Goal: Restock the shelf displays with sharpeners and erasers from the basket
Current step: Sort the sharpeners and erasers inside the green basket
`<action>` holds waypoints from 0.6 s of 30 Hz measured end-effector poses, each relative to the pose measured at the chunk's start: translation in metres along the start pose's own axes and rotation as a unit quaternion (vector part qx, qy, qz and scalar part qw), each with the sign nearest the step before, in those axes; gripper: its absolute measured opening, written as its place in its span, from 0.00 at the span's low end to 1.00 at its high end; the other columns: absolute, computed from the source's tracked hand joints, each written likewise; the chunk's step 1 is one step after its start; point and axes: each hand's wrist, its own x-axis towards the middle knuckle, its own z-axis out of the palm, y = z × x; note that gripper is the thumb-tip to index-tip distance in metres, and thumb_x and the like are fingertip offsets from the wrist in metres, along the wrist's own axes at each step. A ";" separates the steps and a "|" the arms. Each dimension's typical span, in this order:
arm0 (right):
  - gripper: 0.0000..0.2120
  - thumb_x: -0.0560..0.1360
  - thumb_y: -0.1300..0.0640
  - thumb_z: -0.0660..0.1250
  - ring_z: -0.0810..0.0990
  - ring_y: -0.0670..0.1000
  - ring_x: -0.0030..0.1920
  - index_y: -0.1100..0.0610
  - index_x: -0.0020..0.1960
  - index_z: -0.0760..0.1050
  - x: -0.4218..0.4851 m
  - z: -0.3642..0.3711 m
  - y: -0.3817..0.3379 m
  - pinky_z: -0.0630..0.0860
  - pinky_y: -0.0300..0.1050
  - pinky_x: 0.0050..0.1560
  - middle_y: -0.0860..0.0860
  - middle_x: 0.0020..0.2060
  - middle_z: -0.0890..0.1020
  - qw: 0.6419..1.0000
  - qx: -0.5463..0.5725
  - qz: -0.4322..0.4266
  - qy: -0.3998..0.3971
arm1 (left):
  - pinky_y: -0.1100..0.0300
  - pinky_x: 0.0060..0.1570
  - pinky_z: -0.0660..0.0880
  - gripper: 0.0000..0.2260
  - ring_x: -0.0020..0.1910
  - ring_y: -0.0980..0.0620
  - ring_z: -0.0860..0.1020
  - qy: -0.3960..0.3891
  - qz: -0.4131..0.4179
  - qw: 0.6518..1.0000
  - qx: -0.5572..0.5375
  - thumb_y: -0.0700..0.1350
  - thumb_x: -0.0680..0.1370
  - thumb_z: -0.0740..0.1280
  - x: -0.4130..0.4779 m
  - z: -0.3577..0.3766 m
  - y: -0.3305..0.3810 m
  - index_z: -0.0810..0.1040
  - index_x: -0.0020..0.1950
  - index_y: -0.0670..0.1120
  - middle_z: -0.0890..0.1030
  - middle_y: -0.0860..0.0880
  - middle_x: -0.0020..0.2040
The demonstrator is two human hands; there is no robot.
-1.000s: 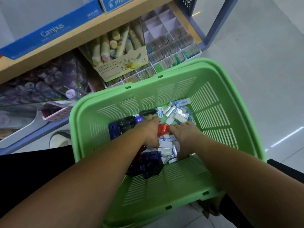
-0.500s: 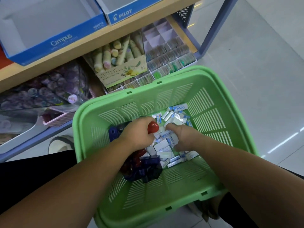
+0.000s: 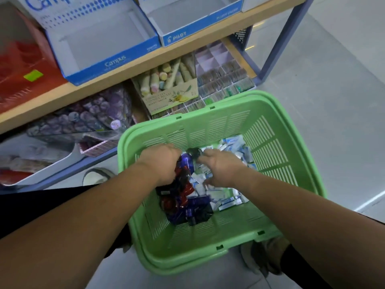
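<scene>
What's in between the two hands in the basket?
A blue sharpener and a black sharpener, between the left hand and right hand, in the head view.

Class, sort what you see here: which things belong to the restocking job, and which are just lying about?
Job: green basket; sharpeners; erasers; left hand and right hand, both in the basket; empty Campus box and Pilot box, likely the displays.
Lying about: hand cream box; purple items; divided tray; red box.
</scene>
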 end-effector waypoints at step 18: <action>0.58 0.56 0.28 0.79 0.57 0.58 0.73 0.51 0.77 0.62 0.007 0.005 -0.022 0.68 0.58 0.72 0.53 0.72 0.58 0.975 -0.185 -0.054 -0.111 | 0.49 0.58 0.79 0.18 0.56 0.47 0.79 -0.020 -0.040 0.979 -0.197 0.41 0.74 0.73 -0.024 0.049 0.019 0.78 0.64 0.51 0.79 0.50 0.58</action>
